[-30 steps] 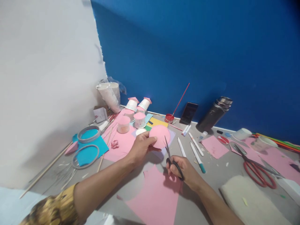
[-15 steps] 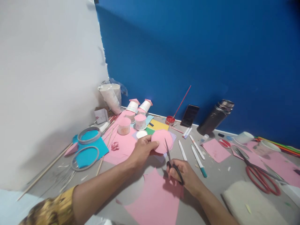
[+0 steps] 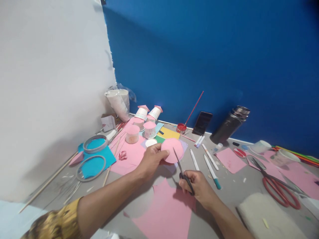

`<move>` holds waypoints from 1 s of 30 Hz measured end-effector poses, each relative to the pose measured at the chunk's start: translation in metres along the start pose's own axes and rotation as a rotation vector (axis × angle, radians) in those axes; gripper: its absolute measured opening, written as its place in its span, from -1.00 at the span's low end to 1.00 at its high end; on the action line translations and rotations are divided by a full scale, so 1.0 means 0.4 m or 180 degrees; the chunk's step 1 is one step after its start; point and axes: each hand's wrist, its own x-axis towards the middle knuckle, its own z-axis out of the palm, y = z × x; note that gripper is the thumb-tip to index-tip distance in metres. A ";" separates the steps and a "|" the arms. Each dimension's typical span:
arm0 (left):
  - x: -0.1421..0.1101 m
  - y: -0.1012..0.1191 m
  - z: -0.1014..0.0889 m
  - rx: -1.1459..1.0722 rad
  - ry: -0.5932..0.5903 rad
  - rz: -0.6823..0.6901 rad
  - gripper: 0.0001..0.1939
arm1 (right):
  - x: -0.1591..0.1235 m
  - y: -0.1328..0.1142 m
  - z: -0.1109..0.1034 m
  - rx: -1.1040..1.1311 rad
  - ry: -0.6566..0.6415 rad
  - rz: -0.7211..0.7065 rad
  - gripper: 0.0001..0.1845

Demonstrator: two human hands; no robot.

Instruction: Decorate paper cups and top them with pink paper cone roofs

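Note:
A round piece of pink paper [image 3: 171, 149] is pinched at its left edge by my left hand [image 3: 155, 156], thumb on top. My right hand [image 3: 195, 186] grips a pair of black-handled scissors [image 3: 183, 174]. Their blades point up and to the left and lie against the right part of the paper circle; from here they look nearly closed. Beneath both hands, a larger pink sheet [image 3: 164, 212] with a curved cut-out on its left side lies on the grey table.
Small paper cups with pink tops [image 3: 150, 129] stand behind my hands. Several markers [image 3: 211, 171], a phone [image 3: 202, 123] and a black flask [image 3: 229, 125] are to the right. Red-handled scissors [image 3: 281, 192] lie far right. Embroidery hoops [image 3: 91, 168] rest on blue sheets at left.
My right hand and the scissors have shifted slightly right, and the blades lean more to the left. My left hand still pinches the circle in nearly the same spot.

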 end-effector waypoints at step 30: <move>0.004 0.000 -0.002 -0.0086 -0.0166 0.0004 -0.85 | -0.005 -0.010 -0.007 -0.0077 0.0021 0.0076 -0.60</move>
